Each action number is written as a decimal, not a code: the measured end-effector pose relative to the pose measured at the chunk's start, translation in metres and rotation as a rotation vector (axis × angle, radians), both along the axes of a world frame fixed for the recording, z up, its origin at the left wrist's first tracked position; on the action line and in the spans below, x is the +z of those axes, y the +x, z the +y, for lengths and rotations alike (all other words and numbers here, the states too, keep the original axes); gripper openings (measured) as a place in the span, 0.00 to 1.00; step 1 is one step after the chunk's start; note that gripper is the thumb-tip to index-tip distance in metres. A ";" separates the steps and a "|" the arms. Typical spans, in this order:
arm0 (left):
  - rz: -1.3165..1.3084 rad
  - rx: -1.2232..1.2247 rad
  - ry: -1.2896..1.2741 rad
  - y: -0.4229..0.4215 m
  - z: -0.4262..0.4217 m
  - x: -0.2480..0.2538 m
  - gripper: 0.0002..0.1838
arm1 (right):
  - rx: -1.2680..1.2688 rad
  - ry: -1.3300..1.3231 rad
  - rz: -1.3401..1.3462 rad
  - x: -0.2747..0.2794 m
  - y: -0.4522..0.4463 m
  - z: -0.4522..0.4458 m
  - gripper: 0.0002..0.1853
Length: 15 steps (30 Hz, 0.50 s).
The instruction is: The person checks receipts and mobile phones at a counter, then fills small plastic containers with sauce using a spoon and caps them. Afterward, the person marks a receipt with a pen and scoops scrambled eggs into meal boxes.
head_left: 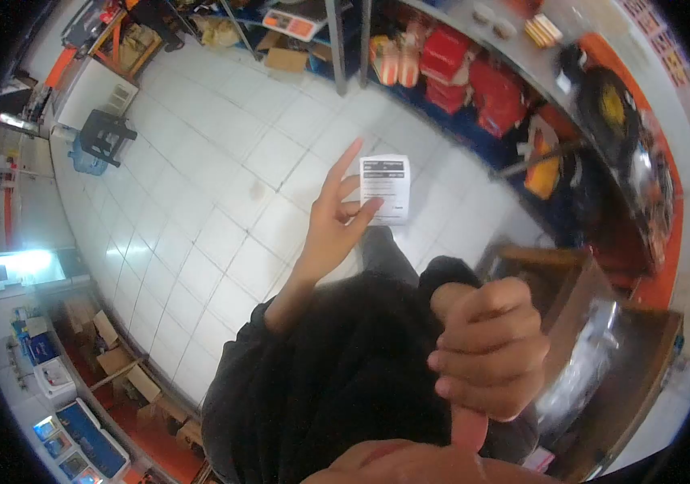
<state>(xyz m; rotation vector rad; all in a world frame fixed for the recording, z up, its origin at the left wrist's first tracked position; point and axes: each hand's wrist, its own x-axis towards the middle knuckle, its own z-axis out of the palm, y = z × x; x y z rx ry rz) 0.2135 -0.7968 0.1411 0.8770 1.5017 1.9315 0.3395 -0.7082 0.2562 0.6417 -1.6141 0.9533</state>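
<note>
My left hand (337, 222) holds a small white printed paper (384, 189) in front of me, above the tiled floor. Its thumb lies on the paper's front, and the index finger points upward, away from it. Black bands and lines of print cross the paper, too small to read. My right hand (494, 347) is raised close to my chin, its fingers curled into a fist and its thumb stretched toward the chin. Nothing shows between those fingers, though the palm is hidden.
Shelves with red packages (446, 68) run along the right. Beside me stands an open wooden drawer (542, 258) with clear plastic inside. A black stool (108, 137) is on the far left of the tiled floor (224, 185). Cardboard boxes (143, 383) fill a shelf at lower left.
</note>
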 end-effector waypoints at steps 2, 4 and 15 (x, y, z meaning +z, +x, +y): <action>0.082 0.076 -0.039 -0.054 0.013 -0.007 0.37 | 0.025 0.003 0.056 -0.002 -0.049 0.016 0.23; 0.092 0.107 -0.056 -0.115 0.036 -0.009 0.34 | 0.063 -0.009 0.111 0.003 -0.108 0.048 0.22; 0.042 0.615 -0.145 -0.400 0.077 -0.019 0.14 | 0.494 0.046 0.129 0.034 -0.428 0.164 0.23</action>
